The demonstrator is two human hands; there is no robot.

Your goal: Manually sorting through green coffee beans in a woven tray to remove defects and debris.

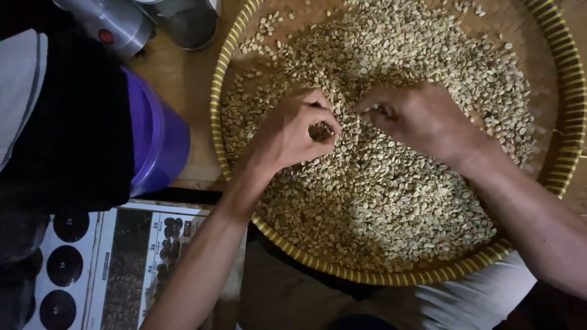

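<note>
Two hands rest on pale green beans heaped in a round woven tray with yellow rim, filling the frame's centre. The left hand curls, pinching some beans; the right hand presses down, fingers half bent. A purple plastic tub stands at left.

woven tray: plaited cane, matt, yellow-striped rim | green coffee beans: pale, dull, dry skins | bucket: glossy purple plastic | canister, upper left: brushed metal | worktop: bare wood | chart, lower left: glossy printed paper
</note>
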